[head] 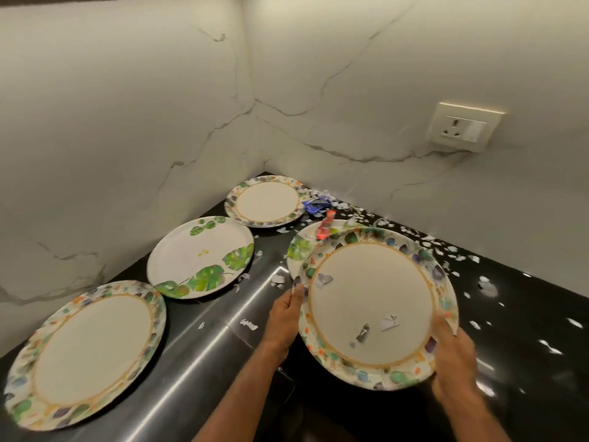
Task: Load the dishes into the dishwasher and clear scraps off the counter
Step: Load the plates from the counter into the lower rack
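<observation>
Fingers of both hands pinch opposite edges of a floral-rimmed plate [373,301], the left hand [285,317] at its left rim and the right hand [452,355] at its lower right. It sits tilted over another plate [298,247] on the black surface [223,352], carrying paper scraps [387,323]. Three more plates lie to the left.

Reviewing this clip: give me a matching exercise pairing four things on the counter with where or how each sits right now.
Things:
1. held plate
2. green-leaf plate
3. red wrapper
4. small floral plate

Places or states:
A. far back in the wall corner
B. gripped by left hand and right hand, scraps on it
C. flat on the counter, nothing stacked on it
D. lying on the plate under the held one

Pairs: 1-B, 2-C, 3-D, 4-A
</observation>
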A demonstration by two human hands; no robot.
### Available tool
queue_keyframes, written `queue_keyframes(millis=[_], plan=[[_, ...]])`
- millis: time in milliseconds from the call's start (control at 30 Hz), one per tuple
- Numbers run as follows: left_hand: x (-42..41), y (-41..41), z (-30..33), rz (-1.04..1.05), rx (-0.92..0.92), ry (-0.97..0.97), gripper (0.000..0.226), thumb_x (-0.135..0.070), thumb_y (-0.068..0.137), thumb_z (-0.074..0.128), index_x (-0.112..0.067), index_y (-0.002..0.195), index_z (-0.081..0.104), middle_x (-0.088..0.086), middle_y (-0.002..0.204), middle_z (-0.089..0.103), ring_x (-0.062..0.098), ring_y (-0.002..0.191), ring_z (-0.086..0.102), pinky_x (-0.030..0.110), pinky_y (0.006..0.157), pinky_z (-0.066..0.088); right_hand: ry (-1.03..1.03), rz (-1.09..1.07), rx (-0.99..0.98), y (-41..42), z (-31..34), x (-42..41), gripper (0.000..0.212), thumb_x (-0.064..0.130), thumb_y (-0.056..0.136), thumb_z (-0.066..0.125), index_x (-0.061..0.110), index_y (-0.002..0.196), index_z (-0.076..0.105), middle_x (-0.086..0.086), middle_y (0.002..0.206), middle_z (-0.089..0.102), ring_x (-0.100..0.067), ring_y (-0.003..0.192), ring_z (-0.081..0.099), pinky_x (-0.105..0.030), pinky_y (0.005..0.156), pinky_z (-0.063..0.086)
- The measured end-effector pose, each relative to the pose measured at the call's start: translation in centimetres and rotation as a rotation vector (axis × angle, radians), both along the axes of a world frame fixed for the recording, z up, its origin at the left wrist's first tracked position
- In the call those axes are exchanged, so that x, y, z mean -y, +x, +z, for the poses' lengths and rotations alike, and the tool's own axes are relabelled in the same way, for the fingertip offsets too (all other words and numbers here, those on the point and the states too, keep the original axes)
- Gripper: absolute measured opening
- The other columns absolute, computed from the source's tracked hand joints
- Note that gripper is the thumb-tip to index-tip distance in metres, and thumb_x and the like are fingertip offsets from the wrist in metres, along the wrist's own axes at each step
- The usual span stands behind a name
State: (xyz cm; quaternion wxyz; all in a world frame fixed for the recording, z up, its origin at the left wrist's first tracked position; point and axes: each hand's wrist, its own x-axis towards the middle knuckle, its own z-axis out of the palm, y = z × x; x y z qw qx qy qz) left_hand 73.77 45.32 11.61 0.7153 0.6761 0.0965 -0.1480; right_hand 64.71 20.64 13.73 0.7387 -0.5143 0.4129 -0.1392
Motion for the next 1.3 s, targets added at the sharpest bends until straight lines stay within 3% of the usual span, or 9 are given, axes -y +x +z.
queue_keyframes(millis=[167, 300, 467, 700, 833, 933, 1033, 1167, 1300], plan=[[5.0, 1.0, 0.2, -0.007, -0.017, -0.055, 0.035, -0.038, 0.109, 0.047, -0.017, 0.119, 0.073, 0.007, 0.11, 0.079, 0.029, 0.104, 0.075, 0.054, 0.095, 0.059, -0.054, -0.235, 0.02, -2.9, 0.6, 0.6, 0.021, 0.039, 0.104, 0.06, 0.019, 0.105, 0.069, -0.008, 0.091, 0.074, -0.024, 0.077, 0.069, -0.036, 0.061, 0.06], [9.5, 0.8, 0.1, -0.181, 0.04, -0.01, 0.03, -0.032, 0.109, 0.048, -0.016, 0.115, 0.073, 0.004, 0.108, 0.079, 0.03, 0.108, 0.072, 0.047, 0.092, 0.06, -0.087, -0.395, -0.044, -6.7, -0.5, 2.8, 0.021, 0.044, 0.101, 0.065, 0.025, 0.096, 0.072, -0.005, 0.09, 0.077, -0.025, 0.081, 0.073, -0.041, 0.069, 0.061], [15.4, -1.9, -0.4, -0.513, 0.02, 0.043, 0.028, -0.035, 0.108, 0.052, -0.016, 0.111, 0.074, 0.007, 0.104, 0.079, 0.032, 0.102, 0.074, 0.054, 0.09, 0.06, -0.096, -0.663, -0.109, -14.4, -3.0, 3.7, 0.029, 0.045, 0.101, 0.064, 0.02, 0.113, 0.074, -0.003, 0.096, 0.08, -0.024, 0.089, 0.076, -0.042, 0.074, 0.064], [22.2, -9.8, -1.0, -0.889, -0.075, 0.098, 0.029, -0.033, 0.108, 0.051, -0.011, 0.109, 0.071, 0.013, 0.098, 0.079, 0.033, 0.091, 0.076, 0.05, 0.08, 0.063, -0.065, -1.004, -0.164, -25.5, -3.5, 2.4, 0.021, 0.029, 0.106, 0.06, 0.016, 0.117, 0.073, -0.004, 0.101, 0.076, -0.02, 0.088, 0.072, -0.032, 0.065, 0.057], [23.2, -11.9, -2.1, -0.835, -0.177, 0.12, 0.025, -0.027, 0.107, 0.055, -0.009, 0.106, 0.073, 0.013, 0.094, 0.079, 0.032, 0.09, 0.075, 0.043, 0.078, 0.062, -0.058, -0.933, -0.201, -28.2, -2.8, 2.2, 0.021, 0.012, 0.103, 0.054, 0.013, 0.106, 0.075, -0.004, 0.09, 0.075, -0.02, 0.078, 0.069, -0.029, 0.058, 0.054], [22.7, -13.4, -2.5, -0.761, -0.342, 0.087, 0.022, -0.019, 0.103, 0.056, -0.005, 0.102, 0.073, 0.021, 0.102, 0.077, 0.04, 0.096, 0.074, 0.058, 0.092, 0.058, -0.094, -0.797, -0.152, -29.4, -0.2, 3.6, 0.014, 0.01, 0.091, 0.058, 0.002, 0.09, 0.07, -0.007, 0.078, 0.072, -0.024, 0.077, 0.067, -0.033, 0.066, 0.053], [21.8, -14.2, -2.1, -0.625, -0.492, -0.05, 0.018, -0.002, 0.091, 0.062, 0.002, 0.105, 0.072, 0.026, 0.118, 0.072, 0.044, 0.1, 0.073, 0.065, 0.098, 0.053, -0.228, -0.607, -0.13, -27.4, 3.5, 5.8, 0.018, 0.009, 0.095, 0.057, 0.011, 0.101, 0.075, -0.003, 0.093, 0.08, -0.019, 0.09, 0.075, -0.031, 0.07, 0.06], [21.2, -15.9, -0.3, -0.491, -0.576, -0.141, 0.016, -0.001, 0.098, 0.06, 0.001, 0.107, 0.072, 0.022, 0.101, 0.078, 0.032, 0.077, 0.078, 0.04, 0.066, 0.065, -0.62, -0.357, -0.176, -21.3, 8.6, 5.7, 0.031, 0.031, 0.095, 0.062, 0.022, 0.123, 0.07, 0.008, 0.106, 0.076, -0.008, 0.096, 0.072, -0.034, 0.078, 0.065], [20.8, -16.7, 0.3, -0.401, -0.76, -0.264, 0.03, -0.005, 0.107, 0.046, 0.012, 0.127, 0.06, 0.027, 0.088, 0.073, 0.023, 0.054, 0.072, 0.025, 0.042, 0.056, -1.131, -0.105, -0.239, -16.3, 13.1, 4.0, 0.039, 0.059, 0.09, 0.053, 0.026, 0.108, 0.066, 0.009, 0.09, 0.06, -0.009, 0.075, 0.063, -0.034, 0.073, 0.06]])
